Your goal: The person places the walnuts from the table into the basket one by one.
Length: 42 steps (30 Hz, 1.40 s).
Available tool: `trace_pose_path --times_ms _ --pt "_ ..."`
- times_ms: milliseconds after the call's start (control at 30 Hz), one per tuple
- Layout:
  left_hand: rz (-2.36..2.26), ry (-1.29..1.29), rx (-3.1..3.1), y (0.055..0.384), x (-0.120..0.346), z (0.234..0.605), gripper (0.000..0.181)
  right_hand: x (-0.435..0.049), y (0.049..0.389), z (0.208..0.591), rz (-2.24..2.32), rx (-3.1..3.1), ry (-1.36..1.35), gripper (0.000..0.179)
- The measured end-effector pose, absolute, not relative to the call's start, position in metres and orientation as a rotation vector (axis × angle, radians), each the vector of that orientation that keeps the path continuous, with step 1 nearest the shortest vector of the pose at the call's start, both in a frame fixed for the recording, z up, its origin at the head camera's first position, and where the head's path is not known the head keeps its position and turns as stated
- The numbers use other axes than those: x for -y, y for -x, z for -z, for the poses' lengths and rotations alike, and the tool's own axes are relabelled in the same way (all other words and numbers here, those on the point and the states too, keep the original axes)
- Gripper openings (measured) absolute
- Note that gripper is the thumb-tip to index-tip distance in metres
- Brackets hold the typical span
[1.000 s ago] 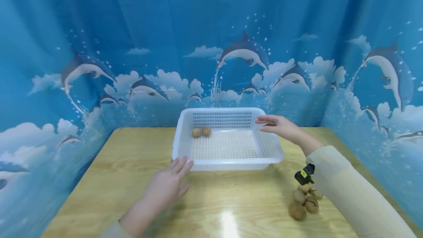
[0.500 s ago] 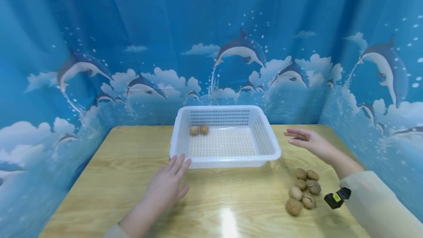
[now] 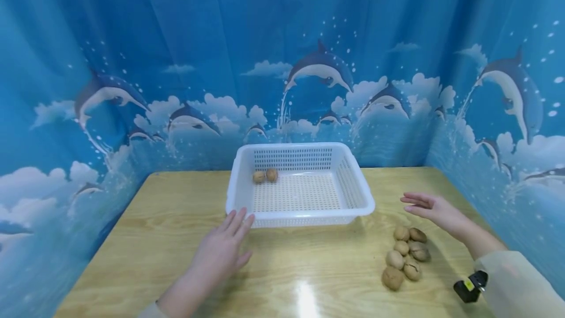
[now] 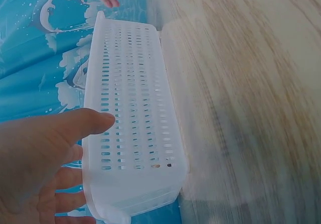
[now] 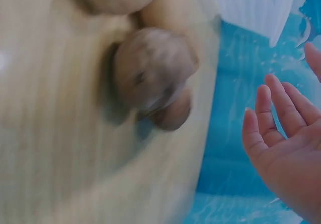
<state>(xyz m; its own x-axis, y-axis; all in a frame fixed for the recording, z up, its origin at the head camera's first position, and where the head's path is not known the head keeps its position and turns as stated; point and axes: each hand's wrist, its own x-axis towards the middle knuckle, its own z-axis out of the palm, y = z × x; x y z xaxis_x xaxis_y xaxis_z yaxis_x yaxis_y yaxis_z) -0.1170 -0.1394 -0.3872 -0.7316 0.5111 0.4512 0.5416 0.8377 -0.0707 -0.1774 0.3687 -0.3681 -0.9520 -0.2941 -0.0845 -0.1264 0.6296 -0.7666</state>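
A white plastic basket [image 3: 300, 217] with slotted walls stands at the far middle of the table. Two walnuts [image 3: 271, 175] lie together in its left back corner. My left hand [image 3: 222, 249] rests its straight fingers on the basket's front left rim; in the left wrist view the thumb [image 4: 95, 121] lies near the slotted wall. To the right of the basket my right hand [image 3: 434, 210] hovers with relaxed fingers and nothing in it. Below that hand several walnuts [image 3: 401, 248] sit in a cluster on the table; the right wrist view shows some of them [image 5: 153, 68] up close, blurred.
The wooden table [image 3: 176, 210] ends at a blue dolphin-print curtain [image 3: 265, 38] behind and on both sides. A small black device [image 3: 470, 286] is strapped at my right wrist. Light glares on the table's front middle.
My right hand has moved from over the basket's right rim out to the right and nearer, uncovering the walnut cluster. The left hand stays at the basket's rim.
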Motion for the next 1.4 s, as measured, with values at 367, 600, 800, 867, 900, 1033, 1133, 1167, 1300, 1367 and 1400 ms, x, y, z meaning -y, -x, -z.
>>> trace_pose_path --times_ms 367,600,800,867,900,1033,1133,1167,1300,1367,1400 --pt "0.06 0.755 2.532 0.122 0.141 0.381 0.077 -0.388 0.176 0.384 1.233 -2.641 0.379 0.057" --pt "0.063 0.749 2.555 0.122 0.143 0.378 0.076 -0.398 0.175 0.403 1.089 -2.657 0.289 0.062" --pt "0.063 0.745 2.552 0.123 0.144 0.376 0.076 -0.394 0.173 0.408 1.048 -2.701 0.276 0.062" --pt "0.067 0.742 2.553 0.122 0.144 0.376 0.076 -0.393 0.173 0.409 1.036 -2.723 0.283 0.061" --pt "0.072 0.738 2.553 0.122 0.145 0.376 0.075 -0.393 0.174 0.41 1.031 -2.73 0.288 0.06" --pt "0.089 0.737 2.556 0.118 0.145 0.381 0.075 -0.392 0.172 0.415 0.991 -2.763 0.297 0.058" --pt "0.066 0.748 2.567 0.116 0.144 0.387 0.075 -0.392 0.168 0.419 0.941 -2.799 0.311 0.055" --pt "0.057 0.752 2.571 0.115 0.144 0.389 0.075 -0.392 0.166 0.42 0.93 -2.811 0.307 0.054" --pt "0.037 0.765 2.586 0.115 0.141 0.392 0.077 -0.395 0.162 0.422 0.898 -2.846 0.281 0.053" --pt "0.043 0.771 2.583 0.116 0.14 0.392 0.078 -0.397 0.161 0.422 0.9 -2.85 0.234 0.055" --pt "0.044 0.773 2.582 0.117 0.139 0.391 0.078 -0.397 0.161 0.422 0.896 -2.854 0.213 0.056"
